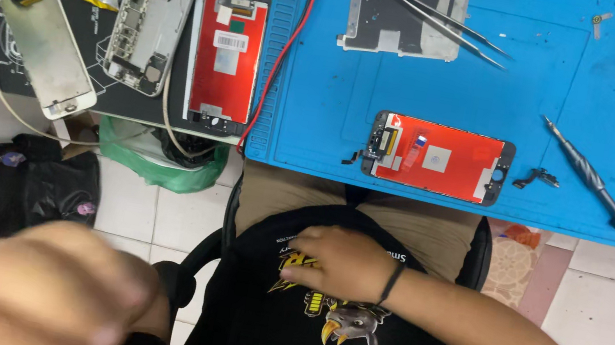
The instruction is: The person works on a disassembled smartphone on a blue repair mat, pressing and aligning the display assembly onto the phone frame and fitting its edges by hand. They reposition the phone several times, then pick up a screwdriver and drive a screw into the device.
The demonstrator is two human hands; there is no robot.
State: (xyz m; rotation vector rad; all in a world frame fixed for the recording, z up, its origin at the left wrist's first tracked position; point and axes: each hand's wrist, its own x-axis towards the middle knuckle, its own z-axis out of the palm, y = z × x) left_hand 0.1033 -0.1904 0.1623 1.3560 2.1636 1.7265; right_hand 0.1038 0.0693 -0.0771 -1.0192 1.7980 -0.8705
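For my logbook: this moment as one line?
right hand: resting on black shirt | left hand: blurred | red phone screen: on blue mat

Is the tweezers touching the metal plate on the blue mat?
Touching. The head view shows the tweezers lying across the metal plate on the blue mat, with no gap visible.

right hand (338,262) flat against the chest, fingers (298,267) slightly curled; left hand (30,288) blurred, close to the camera

Right hand (342,263) on black shirt (280,334); left hand (30,288) blurred.
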